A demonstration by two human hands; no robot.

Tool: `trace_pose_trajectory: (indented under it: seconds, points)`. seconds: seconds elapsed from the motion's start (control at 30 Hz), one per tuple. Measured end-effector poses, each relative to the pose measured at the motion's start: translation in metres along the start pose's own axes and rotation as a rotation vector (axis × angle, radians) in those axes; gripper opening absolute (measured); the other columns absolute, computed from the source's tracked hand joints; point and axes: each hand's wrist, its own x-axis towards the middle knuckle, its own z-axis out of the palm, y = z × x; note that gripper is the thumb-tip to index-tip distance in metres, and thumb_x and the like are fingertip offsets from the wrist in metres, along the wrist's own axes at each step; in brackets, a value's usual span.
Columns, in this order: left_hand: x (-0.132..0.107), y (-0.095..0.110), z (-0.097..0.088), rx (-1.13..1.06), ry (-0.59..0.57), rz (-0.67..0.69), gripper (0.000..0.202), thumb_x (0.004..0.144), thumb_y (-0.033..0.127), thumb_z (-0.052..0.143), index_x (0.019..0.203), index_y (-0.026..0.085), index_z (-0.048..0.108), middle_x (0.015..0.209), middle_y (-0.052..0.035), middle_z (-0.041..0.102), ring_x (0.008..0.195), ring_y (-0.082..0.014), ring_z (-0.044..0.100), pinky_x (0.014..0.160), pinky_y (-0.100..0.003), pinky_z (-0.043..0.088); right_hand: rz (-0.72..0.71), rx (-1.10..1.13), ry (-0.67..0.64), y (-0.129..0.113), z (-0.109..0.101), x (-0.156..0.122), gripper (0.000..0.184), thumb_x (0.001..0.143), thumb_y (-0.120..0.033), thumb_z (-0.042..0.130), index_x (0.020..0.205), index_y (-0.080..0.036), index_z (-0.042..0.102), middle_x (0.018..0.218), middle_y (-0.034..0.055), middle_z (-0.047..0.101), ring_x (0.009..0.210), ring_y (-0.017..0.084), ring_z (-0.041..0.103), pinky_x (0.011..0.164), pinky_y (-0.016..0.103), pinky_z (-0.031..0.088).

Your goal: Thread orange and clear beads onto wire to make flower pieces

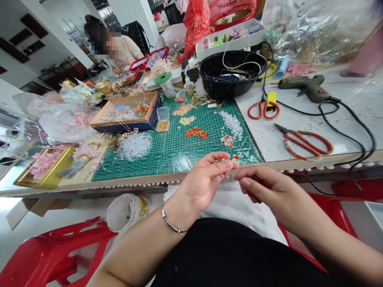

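My left hand (206,179) pinches a small beaded wire piece (235,158) with orange and clear beads, just above the table's front edge. Beside it, my right hand (266,185) has its thumb and fingers closed together; what they hold, if anything, is too small to make out. Behind the hands, a similar orange-and-clear beaded cluster (228,140) lies on the green cutting mat (167,155). Near it are a pile of orange beads (196,133) and a heap of clear beads (231,124).
Red-handled pliers (308,143), red-handled cutters (263,108) and a glue gun (311,87) lie to the right. A black basin (231,73) stands behind the mat. At left are a box of beaded pieces (125,111) and more clear beads (136,146). Another person (125,52) sits across the table.
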Motion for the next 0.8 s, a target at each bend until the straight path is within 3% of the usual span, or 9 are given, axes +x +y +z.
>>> trace_pose_trajectory:
  seconds: [0.1, 0.3, 0.47, 0.63, 0.73, 0.8]
  points:
    - [0.000, -0.002, 0.002, -0.012, 0.000, 0.002, 0.023, 0.073, 0.016, 0.082, 0.090, 0.017, 0.068, 0.081, -0.0002, 0.072, 0.079, -0.0105, 0.065, 0.084, -0.024, 0.046, 0.059, 0.154, -0.078, 0.004, 0.016, 0.012, 0.030, 0.092, -0.049, 0.060, 0.099, -0.020, 0.065, 0.061, -0.0049, 0.048, 0.050, 0.011, 0.040, 0.047, 0.025, 0.032]
    - [-0.004, -0.003, 0.004, -0.002, -0.001, 0.021, 0.024, 0.072, 0.017, 0.083, 0.090, 0.018, 0.068, 0.079, -0.0007, 0.072, 0.081, -0.0115, 0.065, 0.081, -0.024, 0.046, 0.051, 0.230, -0.082, 0.002, 0.030, 0.018, 0.034, 0.089, -0.054, 0.060, 0.079, -0.022, 0.052, 0.056, -0.0096, 0.028, 0.049, 0.010, 0.023, 0.045, 0.024, 0.023]
    - [-0.008, 0.000, 0.007, 0.001, -0.016, 0.036, 0.024, 0.073, 0.016, 0.083, 0.091, 0.017, 0.068, 0.079, -0.0007, 0.072, 0.079, -0.0108, 0.065, 0.083, -0.025, 0.046, -0.034, 0.039, -0.112, 0.014, 0.024, 0.015, 0.032, 0.090, -0.049, 0.063, 0.074, -0.021, 0.059, 0.072, -0.0017, 0.056, 0.069, 0.015, 0.051, 0.063, 0.028, 0.044]
    - [-0.013, 0.007, 0.009, 0.028, -0.016, 0.097, 0.022, 0.073, 0.016, 0.084, 0.087, 0.018, 0.068, 0.076, 0.0018, 0.071, 0.081, -0.0109, 0.068, 0.090, -0.026, 0.046, -0.058, -0.228, -0.254, 0.033, 0.006, 0.012, 0.029, 0.088, -0.035, 0.066, 0.063, -0.021, 0.064, 0.058, -0.0038, 0.054, 0.055, 0.013, 0.050, 0.051, 0.025, 0.041]
    - [-0.017, 0.008, 0.009, 0.054, -0.037, 0.076, 0.022, 0.073, 0.017, 0.084, 0.089, 0.018, 0.067, 0.076, 0.0009, 0.072, 0.079, -0.0115, 0.068, 0.090, -0.027, 0.047, -0.121, -0.287, -0.221, 0.029, -0.015, 0.012, 0.015, 0.086, -0.039, 0.071, 0.086, -0.024, 0.074, 0.085, 0.0010, 0.071, 0.077, 0.019, 0.065, 0.071, 0.031, 0.053]
    - [-0.019, 0.007, 0.009, 0.073, -0.049, 0.043, 0.023, 0.073, 0.017, 0.084, 0.089, 0.018, 0.067, 0.076, 0.0004, 0.073, 0.079, -0.0118, 0.069, 0.090, -0.028, 0.047, -0.159, -0.289, -0.129, 0.018, -0.029, 0.012, 0.028, 0.090, -0.043, 0.067, 0.115, -0.031, 0.070, 0.110, 0.0028, 0.074, 0.100, 0.022, 0.068, 0.087, 0.035, 0.055]
